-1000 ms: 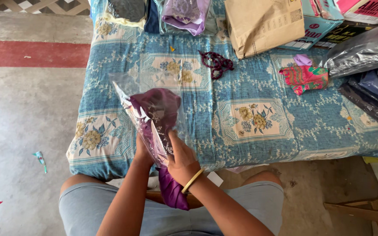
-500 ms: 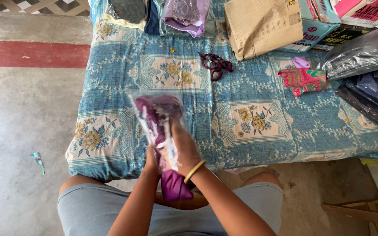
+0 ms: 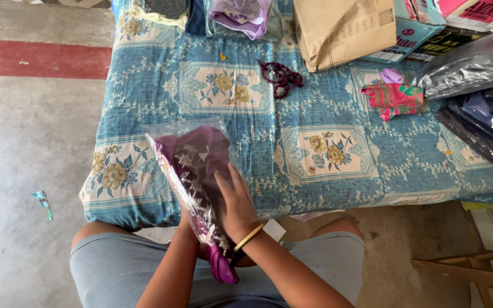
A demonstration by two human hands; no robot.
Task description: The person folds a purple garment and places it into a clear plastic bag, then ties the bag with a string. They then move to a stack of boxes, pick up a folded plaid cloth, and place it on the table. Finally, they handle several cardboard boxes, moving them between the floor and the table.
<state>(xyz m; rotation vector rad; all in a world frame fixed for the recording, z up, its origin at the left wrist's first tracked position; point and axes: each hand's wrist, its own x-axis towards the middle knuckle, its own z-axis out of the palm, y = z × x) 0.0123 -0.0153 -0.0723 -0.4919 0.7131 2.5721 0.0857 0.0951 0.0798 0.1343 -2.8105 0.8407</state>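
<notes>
A blue floral bedspread (image 3: 315,148) fills the middle and right of the frame. On it, a brown paper parcel (image 3: 343,28) lies at top centre, dark plastic-wrapped packets (image 3: 475,114) at the right edge, a pink patterned cloth (image 3: 394,100) and a dark lace trim (image 3: 281,77) between them. In the lower centre, a clear plastic bag with purple fabric (image 3: 192,171) stands tilted. The right hand (image 3: 235,199) presses flat on it, fingers spread. The left hand (image 3: 185,225) is hidden behind the bag; its grip cannot be told.
</notes>
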